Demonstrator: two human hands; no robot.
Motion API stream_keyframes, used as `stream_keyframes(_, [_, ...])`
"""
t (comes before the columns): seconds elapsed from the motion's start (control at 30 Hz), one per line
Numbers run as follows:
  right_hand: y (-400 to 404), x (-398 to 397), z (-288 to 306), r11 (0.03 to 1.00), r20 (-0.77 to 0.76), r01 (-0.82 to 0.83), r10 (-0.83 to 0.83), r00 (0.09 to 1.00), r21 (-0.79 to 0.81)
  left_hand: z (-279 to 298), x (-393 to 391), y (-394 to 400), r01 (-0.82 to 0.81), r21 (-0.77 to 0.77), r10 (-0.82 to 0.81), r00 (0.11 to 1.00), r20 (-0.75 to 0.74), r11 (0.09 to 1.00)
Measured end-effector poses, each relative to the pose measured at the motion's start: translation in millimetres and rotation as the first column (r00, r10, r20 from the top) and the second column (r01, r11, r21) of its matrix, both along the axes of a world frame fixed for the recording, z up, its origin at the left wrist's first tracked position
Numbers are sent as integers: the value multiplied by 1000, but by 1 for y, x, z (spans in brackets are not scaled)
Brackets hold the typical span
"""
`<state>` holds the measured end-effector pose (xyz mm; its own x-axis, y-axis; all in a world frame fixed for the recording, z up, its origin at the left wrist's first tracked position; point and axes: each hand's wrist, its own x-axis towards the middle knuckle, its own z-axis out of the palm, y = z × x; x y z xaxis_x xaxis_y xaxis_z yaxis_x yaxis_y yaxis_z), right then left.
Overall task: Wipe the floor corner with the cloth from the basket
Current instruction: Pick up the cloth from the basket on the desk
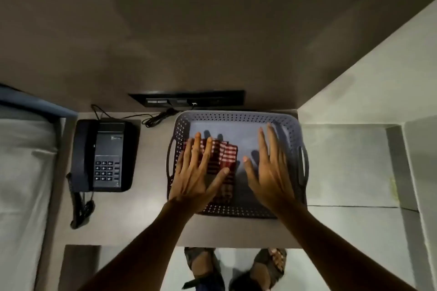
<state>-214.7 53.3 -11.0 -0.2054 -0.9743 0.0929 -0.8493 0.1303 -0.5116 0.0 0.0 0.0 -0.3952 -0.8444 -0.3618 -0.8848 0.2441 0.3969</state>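
In the basket [237,116], cloth [228,160] lies lengthwise toward the wall.

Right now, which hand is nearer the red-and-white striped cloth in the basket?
Left. The left hand is spread over the red-and-white striped cloth; the right hand is beside it, over the bare basket floor.

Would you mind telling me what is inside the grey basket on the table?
Inside the basket lies one red-and-white checked cloth, on its left side. The left hand covers part of it; the right hand hides some basket floor.
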Motion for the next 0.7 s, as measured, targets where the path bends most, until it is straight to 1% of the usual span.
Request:
stream_keyframes(0.03, [-2,-3,-12,1000,-11,1,-1,1000,19,-7,-2,-5,29,-3,-29,999,29,1000])
stream_keyframes(0.1, [-2,-9,-30,990,-26,-1,5,1000,143,-19,-7,-11,75,-15,-73,993,94,997])
stream_keyframes(0.2, [4,-8,-47,962,-100,-75,104,989,264,-35,-9,-5,112,-39,-104,981,165,993])
stream_keyframes(0.3, [6,-13,-56,964,-194,-103,153,969,247,-44,-12,-2,79,-87,-62,981,185,993])
stream_keyframes(0.43, [7,-12,-61,973,-204,-81,126,971,216,-49,-16,-1,74,-116,-51,981,188,991])
stream_keyframes(0.57, [6,-11,-62,981,-208,-82,118,971,177,-52,-12,-3,65,-119,-51,991,121,991])
stream_keyframes(0.63, [7,-12,-64,979,-209,-82,121,971,187,-53,-13,-4,54,-114,-45,996,83,992])
stream_keyframes(0.7, [7,-12,-62,978,-211,-82,123,970,192,-53,-13,-6,10,-113,-8,1000,21,994])
